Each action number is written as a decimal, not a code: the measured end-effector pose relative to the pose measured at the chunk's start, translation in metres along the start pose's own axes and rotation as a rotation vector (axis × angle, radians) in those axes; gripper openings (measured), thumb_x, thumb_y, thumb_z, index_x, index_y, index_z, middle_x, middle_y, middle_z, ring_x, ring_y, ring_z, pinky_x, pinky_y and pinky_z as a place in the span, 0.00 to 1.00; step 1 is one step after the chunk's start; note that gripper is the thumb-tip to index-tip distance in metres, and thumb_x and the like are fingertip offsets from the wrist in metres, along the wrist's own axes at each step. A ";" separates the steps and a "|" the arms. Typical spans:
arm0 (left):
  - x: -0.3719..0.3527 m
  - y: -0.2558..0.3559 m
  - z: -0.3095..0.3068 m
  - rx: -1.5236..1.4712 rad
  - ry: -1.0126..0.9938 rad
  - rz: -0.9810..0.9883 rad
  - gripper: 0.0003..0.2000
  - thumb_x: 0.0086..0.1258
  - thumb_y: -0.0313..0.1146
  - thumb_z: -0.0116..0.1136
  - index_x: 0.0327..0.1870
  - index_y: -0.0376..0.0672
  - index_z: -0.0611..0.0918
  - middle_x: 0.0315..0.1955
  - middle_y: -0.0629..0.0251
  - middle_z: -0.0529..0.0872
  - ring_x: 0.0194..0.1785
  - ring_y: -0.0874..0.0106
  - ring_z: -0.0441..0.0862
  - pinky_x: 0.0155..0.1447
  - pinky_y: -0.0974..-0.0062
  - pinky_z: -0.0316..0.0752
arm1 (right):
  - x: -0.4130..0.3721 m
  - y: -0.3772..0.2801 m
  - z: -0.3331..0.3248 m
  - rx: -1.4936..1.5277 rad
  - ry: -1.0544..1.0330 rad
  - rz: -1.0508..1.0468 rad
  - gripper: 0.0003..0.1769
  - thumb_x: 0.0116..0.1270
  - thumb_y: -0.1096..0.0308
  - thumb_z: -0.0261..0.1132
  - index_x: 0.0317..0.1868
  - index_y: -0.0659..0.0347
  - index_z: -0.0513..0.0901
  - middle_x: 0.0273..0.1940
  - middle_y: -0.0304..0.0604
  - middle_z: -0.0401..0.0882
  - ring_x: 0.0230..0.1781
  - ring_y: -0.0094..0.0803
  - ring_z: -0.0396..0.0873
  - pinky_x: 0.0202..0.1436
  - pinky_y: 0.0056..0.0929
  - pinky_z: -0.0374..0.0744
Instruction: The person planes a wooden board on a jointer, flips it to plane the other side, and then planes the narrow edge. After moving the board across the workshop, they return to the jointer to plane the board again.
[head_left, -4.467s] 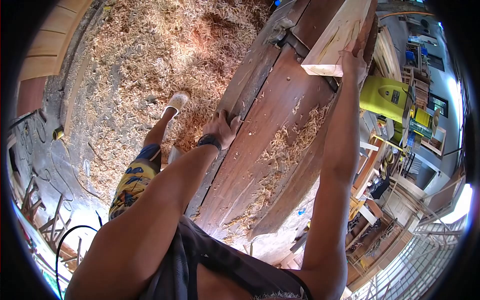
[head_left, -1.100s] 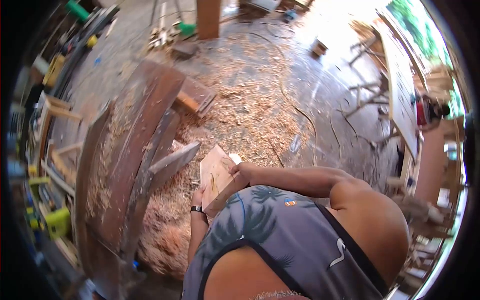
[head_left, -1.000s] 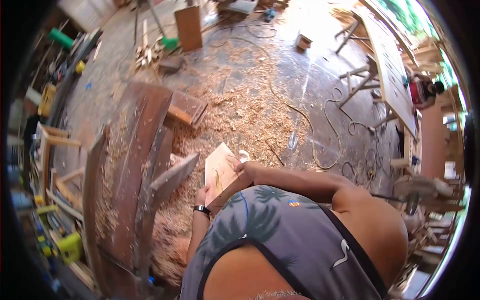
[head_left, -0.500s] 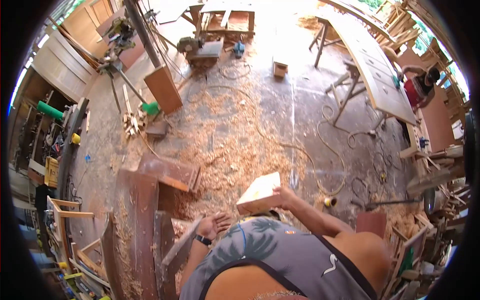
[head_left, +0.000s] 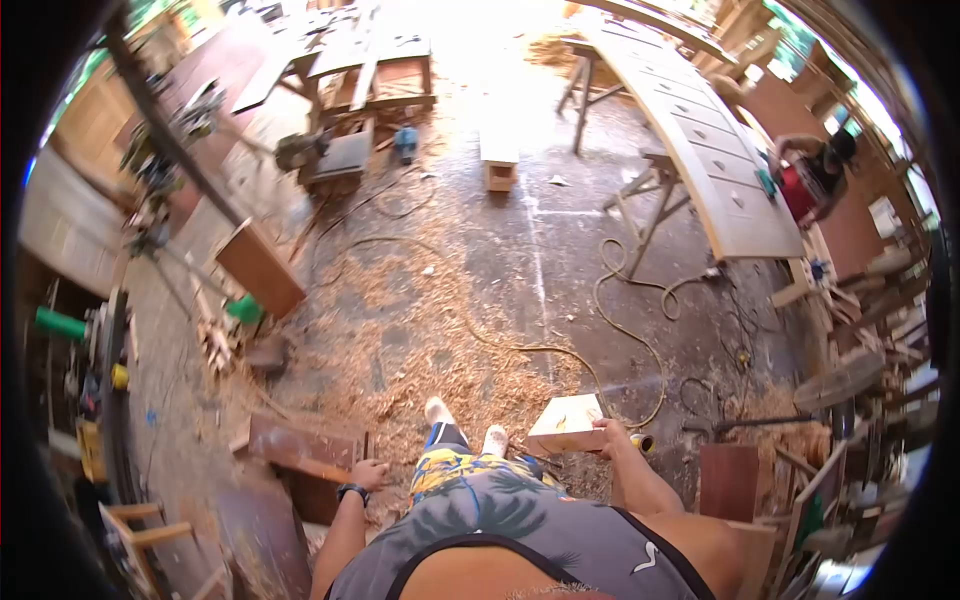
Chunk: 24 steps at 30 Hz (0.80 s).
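Observation:
A pale, thick wooden block [head_left: 562, 424] is held out in front of my right side. My right hand [head_left: 604, 438] grips its right edge, fingers wrapped around it. My left hand [head_left: 370, 474], with a dark watch on the wrist, hangs low on the left with its fingers loosely apart and nothing in them. It is close to the end of a reddish-brown wooden bench [head_left: 300, 445] and overlaps that end in this view. Below me my feet show on the shaving-strewn floor [head_left: 400, 350].
A yellowish hose [head_left: 470, 320] snakes over the floor. A long panelled door [head_left: 700, 140] rests on trestles at right, with a person [head_left: 810, 175] beside it. A brown board [head_left: 260, 268] leans at left. A small wooden box [head_left: 499, 175] stands ahead. Another reddish board [head_left: 728, 480] is near my right elbow.
My view has turned and moved forward, and my feet now show. The block in my right hand has shifted right and lower. My left hand has moved left, away from my body, beside the bench.

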<state>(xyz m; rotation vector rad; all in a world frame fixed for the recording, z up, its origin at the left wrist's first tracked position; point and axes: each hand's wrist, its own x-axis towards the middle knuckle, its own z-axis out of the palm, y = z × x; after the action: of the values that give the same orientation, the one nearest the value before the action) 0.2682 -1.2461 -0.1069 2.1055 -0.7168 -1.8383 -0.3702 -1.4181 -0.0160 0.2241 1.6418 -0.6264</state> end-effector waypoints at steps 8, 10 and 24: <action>0.192 0.130 -0.143 0.038 -0.484 -0.302 0.12 0.75 0.42 0.60 0.46 0.43 0.86 0.34 0.58 0.90 0.34 0.55 0.89 0.38 0.50 0.85 | 0.083 -0.051 -0.039 -0.766 0.244 -0.131 0.40 0.54 0.56 0.73 0.68 0.60 0.78 0.55 0.60 0.86 0.53 0.51 0.86 0.57 0.55 0.82; 0.216 0.190 -0.176 0.753 -0.487 -0.075 0.11 0.73 0.42 0.64 0.45 0.44 0.86 0.34 0.61 0.90 0.37 0.58 0.90 0.40 0.51 0.86 | 0.073 -0.046 -0.026 -1.108 0.320 -0.267 0.45 0.52 0.52 0.75 0.72 0.58 0.77 0.56 0.62 0.86 0.54 0.52 0.87 0.59 0.53 0.82; 0.404 0.516 -0.239 0.087 0.165 0.011 0.08 0.74 0.35 0.59 0.42 0.40 0.84 0.32 0.55 0.86 0.28 0.58 0.87 0.29 0.57 0.83 | 0.042 -0.155 0.111 -1.321 -0.023 -0.061 0.35 0.55 0.57 0.75 0.66 0.49 0.83 0.61 0.51 0.85 0.60 0.44 0.83 0.57 0.45 0.83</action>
<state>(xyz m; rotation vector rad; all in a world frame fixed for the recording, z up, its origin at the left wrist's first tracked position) 0.4332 -1.9216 -0.1548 2.2709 -0.7785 -1.6313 -0.3583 -1.6132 -0.0197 -0.7874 1.7222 0.4841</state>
